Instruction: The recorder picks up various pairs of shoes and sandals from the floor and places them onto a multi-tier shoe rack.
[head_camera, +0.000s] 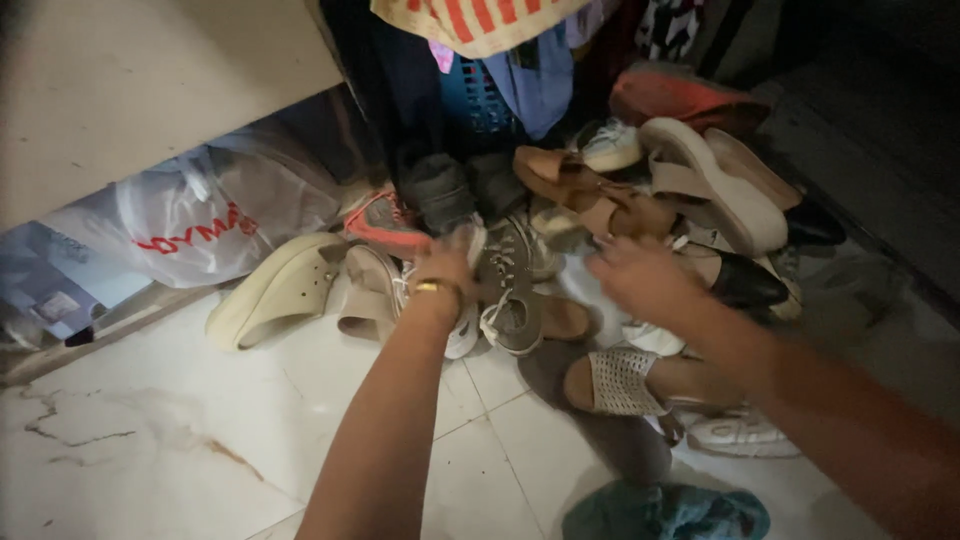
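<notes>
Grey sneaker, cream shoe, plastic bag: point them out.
grey sneaker (515, 290), head view, on its laces.
cream shoe (275, 290), head view, on its side.
plastic bag (220, 215), head view, on its front.

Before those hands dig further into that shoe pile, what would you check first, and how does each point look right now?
1. Left hand reaches the pile: ok, it rests on the grey lace-up sneaker.
2. Left hand's grip: cannot tell, the fingers are hidden behind the hand.
3. Right hand empty: ok, fingers spread above the shoes, though blurred.
4. Sneaker lies free: not ok, its laces trail loose among neighbouring shoes.
5. Room to set shoes down: ok, bare white floor tiles lie beside the pile.
6. Light: not ok, the black shoe and the far corner are dim.
</notes>
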